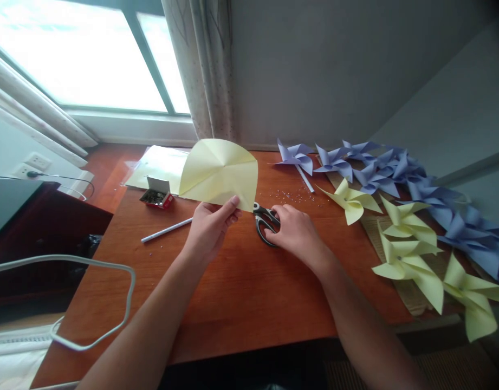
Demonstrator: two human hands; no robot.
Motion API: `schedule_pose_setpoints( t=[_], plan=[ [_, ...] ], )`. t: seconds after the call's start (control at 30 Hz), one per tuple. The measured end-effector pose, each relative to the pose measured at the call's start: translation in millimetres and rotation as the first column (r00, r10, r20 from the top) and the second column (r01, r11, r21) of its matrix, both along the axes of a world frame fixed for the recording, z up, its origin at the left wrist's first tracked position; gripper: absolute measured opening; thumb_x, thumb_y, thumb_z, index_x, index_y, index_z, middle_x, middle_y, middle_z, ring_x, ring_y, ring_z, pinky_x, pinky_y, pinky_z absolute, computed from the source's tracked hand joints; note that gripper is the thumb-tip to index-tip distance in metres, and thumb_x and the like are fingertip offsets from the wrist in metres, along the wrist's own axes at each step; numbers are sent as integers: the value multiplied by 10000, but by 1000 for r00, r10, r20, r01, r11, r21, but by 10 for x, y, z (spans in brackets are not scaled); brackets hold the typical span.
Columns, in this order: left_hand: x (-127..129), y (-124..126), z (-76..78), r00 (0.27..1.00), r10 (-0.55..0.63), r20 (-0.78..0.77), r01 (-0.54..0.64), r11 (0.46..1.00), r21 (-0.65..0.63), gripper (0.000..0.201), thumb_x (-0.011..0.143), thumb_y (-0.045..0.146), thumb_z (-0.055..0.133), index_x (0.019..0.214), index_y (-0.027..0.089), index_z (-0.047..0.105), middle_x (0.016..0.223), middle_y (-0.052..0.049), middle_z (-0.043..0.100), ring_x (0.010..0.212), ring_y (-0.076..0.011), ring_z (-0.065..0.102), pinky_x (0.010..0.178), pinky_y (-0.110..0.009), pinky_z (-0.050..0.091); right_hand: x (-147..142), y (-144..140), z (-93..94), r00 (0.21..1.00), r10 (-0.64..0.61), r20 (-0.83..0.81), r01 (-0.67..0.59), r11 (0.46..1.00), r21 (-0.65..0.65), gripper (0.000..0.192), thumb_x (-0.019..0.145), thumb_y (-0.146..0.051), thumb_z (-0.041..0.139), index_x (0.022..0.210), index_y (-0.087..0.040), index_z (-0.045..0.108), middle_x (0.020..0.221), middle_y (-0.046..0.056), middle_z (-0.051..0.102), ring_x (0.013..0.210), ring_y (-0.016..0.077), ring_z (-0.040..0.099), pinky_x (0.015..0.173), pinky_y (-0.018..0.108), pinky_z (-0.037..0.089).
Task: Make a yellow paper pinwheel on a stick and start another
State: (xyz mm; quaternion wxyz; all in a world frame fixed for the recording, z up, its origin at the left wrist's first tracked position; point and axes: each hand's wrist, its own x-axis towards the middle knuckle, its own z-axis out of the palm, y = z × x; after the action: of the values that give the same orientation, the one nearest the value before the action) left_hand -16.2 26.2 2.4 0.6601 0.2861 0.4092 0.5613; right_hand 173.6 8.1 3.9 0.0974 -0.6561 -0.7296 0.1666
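The left hand [211,226] pinches the yellow sheet [221,169], which rises above that grip; the right hand [295,229] touches scissors [262,226] beside it (closed on them or not, I cannot tell); a careless shift could nick the sheet's corner.

Left hand [211,225] bare, near frame centre; rounded thumb [228,207] in plain view, fingers partly hidden; right hand [295,230] bare too, just right of centre; left forearm [151,314] uncovered down to the bottom edge, lower left of centre; right forearm [358,311] likewise, lower right; both slim at the hand end, widening toward the frame edge; dark patch [249,368] at bottom centre, can't tell clothing from shadow.
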Motion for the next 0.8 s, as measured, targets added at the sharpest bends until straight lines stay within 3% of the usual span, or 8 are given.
schedule_pose_setpoints(
  t=[0.07, 0.1, 0.17, 0.27, 0.33, 0.47, 0.67, 0.8],
  plan=[
    [-14, 6, 29, 999, 34, 1, -34, 999, 5, 287, 674, 277, 903, 849, 109, 749, 724, -17, 697, 594, -63, 609, 560, -157, 477, 73, 41, 16, 970, -63, -234, 50, 997, -59, 185, 752, -313, 730, 881, -200, 662, 898, 78, 715, 816, 253, 686, 723, 350, 505],
    [-21, 10, 45, 998, 56, 8, -56, 998, 11, 287, 673, 274, 904, 852, 111, 748, 736, -17, 701, 598, -63, 618, 565, -154, 486, 118, 63, 18, 913, -118, -390, 83, 991, -104, 217, 742, -328, 741, 900, -198, 670, 908, 75, 724, 818, 246, 695, 721, 344, 517],
    [-36, 19, 75, 995, 97, 28, -98, 995, 31, 283, 667, 271, 908, 835, 115, 743, 739, -12, 705, 601, -64, 634, 575, -149, 505, 209, 99, 18, 699, -239, -674, 123, 969, -216, 315, 730, -381, 768, 960, -186, 676, 946, 84, 738, 836, 237, 714, 727, 340, 545],
    [-55, 34, 103, 987, 145, 64, -149, 987, 58, 274, 660, 258, 913, 824, 127, 737, 736, -1, 708, 602, -64, 648, 600, -149, 535, 304, 116, 27, 382, -274, -883, 11, 956, -292, 457, 706, -472, 832, 1021, -167, 701, 966, 94, 753, 867, 225, 724, 789, 345, 570],
    [-64, 43, 112, 983, 166, 80, -171, 983, 66, 277, 656, 254, 915, 830, 134, 736, 753, 2, 716, 610, -64, 656, 618, -151, 549, 316, 101, 38, 269, -249, -930, -115, 951, -288, 492, 705, -517, 849, 1026, -164, 729, 995, 105, 758, 891, 221, 721, 829, 351, 577],
    [-84, 62, 119, 973, 200, 117, -211, 973, 91, 296, 649, 257, 922, 846, 139, 734, 780, 2, 728, 614, -62, 663, 640, -152, 561, 241, 35, 22, 127, -247, -961, -269, 924, -273, 460, 762, -542, 812, 1046, -187, 740, 1121, 125, 743, 964, 238, 718, 889, 387, 595],
    [-119, 83, 111, 963, 204, 174, -226, 967, 116, 271, 682, 247, 908, 862, 133, 740, 768, 4, 715, 601, -55, 658, 591, -133, 547, 68, -122, -80, -45, -174, -984, -239, 958, -158, 672, 694, -730, 764, 1149, -240, 704, 1184, 111, 715, 1003, 250, 704, 883, 410, 617],
    [-126, 88, 95, 961, 204, 184, -228, 966, 120, 242, 692, 237, 900, 841, 133, 740, 765, 6, 710, 600, -58, 660, 590, -138, 550, -42, -216, -131, -153, -288, -945, -418, 885, -203, 664, 689, -666, 818, 1146, -195, 712, 1129, 117, 715, 992, 227, 690, 876, 349, 601]
  ],
)
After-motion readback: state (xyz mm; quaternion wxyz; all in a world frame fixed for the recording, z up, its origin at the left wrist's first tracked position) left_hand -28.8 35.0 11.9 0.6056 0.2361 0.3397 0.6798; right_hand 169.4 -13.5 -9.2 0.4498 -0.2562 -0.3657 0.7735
